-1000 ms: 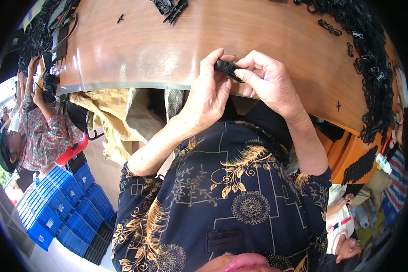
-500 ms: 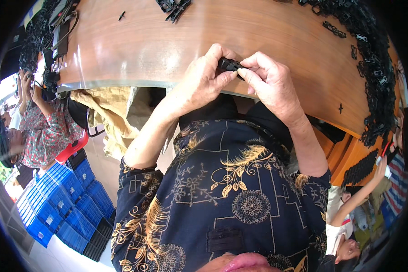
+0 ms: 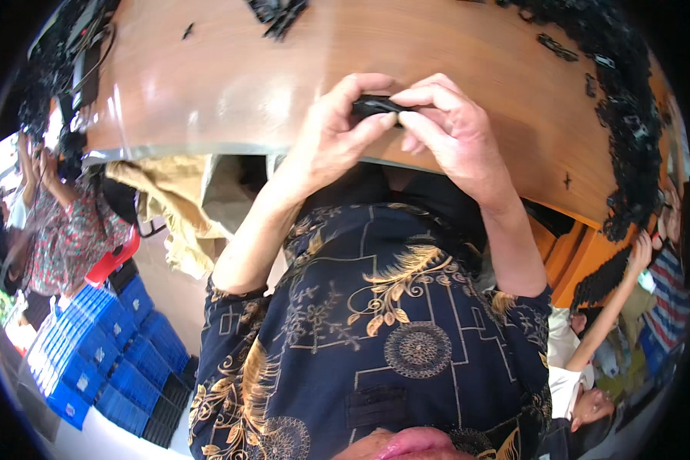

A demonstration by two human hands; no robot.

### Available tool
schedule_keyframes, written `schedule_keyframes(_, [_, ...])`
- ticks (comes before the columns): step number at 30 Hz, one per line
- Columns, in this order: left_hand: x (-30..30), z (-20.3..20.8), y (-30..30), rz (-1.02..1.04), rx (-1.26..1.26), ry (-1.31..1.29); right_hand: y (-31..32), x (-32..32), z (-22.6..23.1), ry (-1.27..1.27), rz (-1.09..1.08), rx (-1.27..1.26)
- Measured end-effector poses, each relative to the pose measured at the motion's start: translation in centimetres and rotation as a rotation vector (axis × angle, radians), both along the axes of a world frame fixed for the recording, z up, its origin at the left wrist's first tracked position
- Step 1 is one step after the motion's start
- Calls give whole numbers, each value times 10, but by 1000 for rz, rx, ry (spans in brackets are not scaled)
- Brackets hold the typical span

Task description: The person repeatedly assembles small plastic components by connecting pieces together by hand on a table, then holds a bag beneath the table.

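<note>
Far left there's a co-worker in a floral top (image 3: 80, 241), with blue crates (image 3: 103, 353) stacked up just below. Next over, some tan cloth (image 3: 157, 192) hangs by the edge of the wooden table (image 3: 207, 84), and a little bunch of black parts (image 3: 277, 15) sits up at the top. Then the person's left hand (image 3: 323, 138), fingers curled and nearly closed, pinching one end of a small dark black piece (image 3: 372, 105) between thumb and index. That piece is up in front of the table's near edge, right between the hands. The right hand (image 3: 460, 130) is half-curled, thumb and fingertips on the other end. Further right, a tiny black bit (image 3: 567, 181) lies alone on the wood, then a big heap of black parts (image 3: 629, 130) runs along the edge.
</note>
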State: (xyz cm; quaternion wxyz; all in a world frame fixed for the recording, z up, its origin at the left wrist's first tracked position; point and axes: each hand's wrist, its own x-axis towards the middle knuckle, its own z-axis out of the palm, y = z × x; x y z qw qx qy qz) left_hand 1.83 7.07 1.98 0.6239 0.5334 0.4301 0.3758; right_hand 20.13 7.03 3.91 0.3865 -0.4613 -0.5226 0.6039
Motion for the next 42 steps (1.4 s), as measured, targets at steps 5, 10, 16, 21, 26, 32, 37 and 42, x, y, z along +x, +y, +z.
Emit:
schedule_keyframes(5, [8, 1, -4, 159, -238, -128, 5, 6, -18, 301, -80, -183])
schedule_keyframes(10, [12, 3, -7, 142, -167, -280, 6, 5, -13, 366, -56, -276])
schedule_keyframes(16, [25, 7, 2, 126, -110, -307, 9, 12, -7, 232, -111, -233])
schedule_keyframes(21, [32, 0, 15, 128, -314, -392, 25, 57, 6, -92, 31, -42])
schedule_keyframes(26, [29, 2, 34, 32, -721, -645, 89, 153, 6, -1219, -246, 958])
schedule_keyframes(32, [32, 13, 76, 85, -400, -211, 103, 174, -15, -1447, -69, 966])
schedule_keyframes(37, [25, 5, 147, 144, 737, 805, 92, 164, -14, -1229, -252, 1006])
schedule_keyframes(42, [30, 10, 161, -58, 815, 1262, 69, 122, -9, -585, -318, 484])
